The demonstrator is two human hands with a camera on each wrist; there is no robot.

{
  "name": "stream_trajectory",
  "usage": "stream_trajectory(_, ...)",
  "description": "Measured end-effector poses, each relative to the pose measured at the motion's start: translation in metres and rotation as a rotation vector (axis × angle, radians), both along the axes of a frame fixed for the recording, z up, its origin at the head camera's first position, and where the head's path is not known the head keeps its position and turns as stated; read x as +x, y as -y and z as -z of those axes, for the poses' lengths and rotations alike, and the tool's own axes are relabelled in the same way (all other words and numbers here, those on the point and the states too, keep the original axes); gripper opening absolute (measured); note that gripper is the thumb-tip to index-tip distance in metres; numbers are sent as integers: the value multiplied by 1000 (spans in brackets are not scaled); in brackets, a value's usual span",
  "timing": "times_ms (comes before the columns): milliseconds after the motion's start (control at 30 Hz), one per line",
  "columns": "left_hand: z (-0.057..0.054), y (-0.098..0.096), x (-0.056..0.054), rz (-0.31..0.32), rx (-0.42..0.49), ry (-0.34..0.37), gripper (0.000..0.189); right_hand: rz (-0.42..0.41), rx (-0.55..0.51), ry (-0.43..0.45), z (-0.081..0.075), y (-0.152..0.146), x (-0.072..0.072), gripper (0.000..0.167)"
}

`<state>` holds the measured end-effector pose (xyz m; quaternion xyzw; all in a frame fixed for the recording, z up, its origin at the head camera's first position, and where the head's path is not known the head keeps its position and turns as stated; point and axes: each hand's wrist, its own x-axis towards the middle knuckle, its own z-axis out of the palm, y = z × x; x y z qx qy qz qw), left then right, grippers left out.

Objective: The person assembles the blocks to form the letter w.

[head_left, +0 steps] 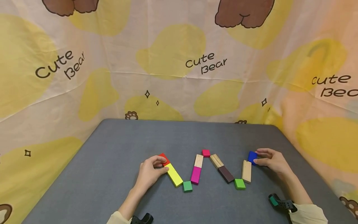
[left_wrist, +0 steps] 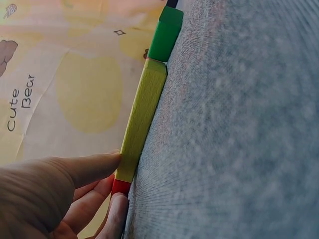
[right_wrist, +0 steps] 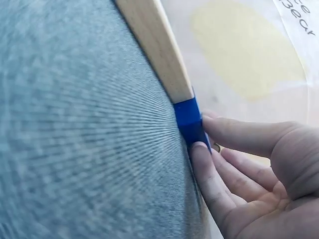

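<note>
At the left end of a zigzag row of wooden blocks, my left hand (head_left: 149,174) holds the small red block (head_left: 165,159). In the left wrist view its thumb touches the yellow block (left_wrist: 142,119) near the joint, and its fingers are on the red block (left_wrist: 120,187), partly covering it. My right hand (head_left: 275,161) pinches the blue block (head_left: 252,157) between thumb and finger at the right end. In the right wrist view, the blue block (right_wrist: 190,122) meets the end of a natural wood block (right_wrist: 159,50).
Between the hands lie a dark green block (head_left: 187,186), a magenta block (head_left: 196,175), a pale block (head_left: 199,161), a pink-red block (head_left: 206,153), a ridged block (head_left: 216,161), a dark brown block (head_left: 225,174) and a light green block (head_left: 239,184). The grey table (head_left: 112,149) meets a printed cloth (head_left: 167,62) behind.
</note>
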<state>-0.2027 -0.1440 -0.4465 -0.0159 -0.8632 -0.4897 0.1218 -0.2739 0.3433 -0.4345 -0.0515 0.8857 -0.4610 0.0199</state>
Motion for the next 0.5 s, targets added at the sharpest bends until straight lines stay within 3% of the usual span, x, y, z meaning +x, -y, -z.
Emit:
stream_trajectory(167, 0, 0, 0, 8, 2, -3, 27, 12, 0, -19, 4, 3, -2, 65)
stream_trajectory(500, 1, 1, -1, 9, 9, 2, 27, -46, -85, -25, 6, 6, -6, 60)
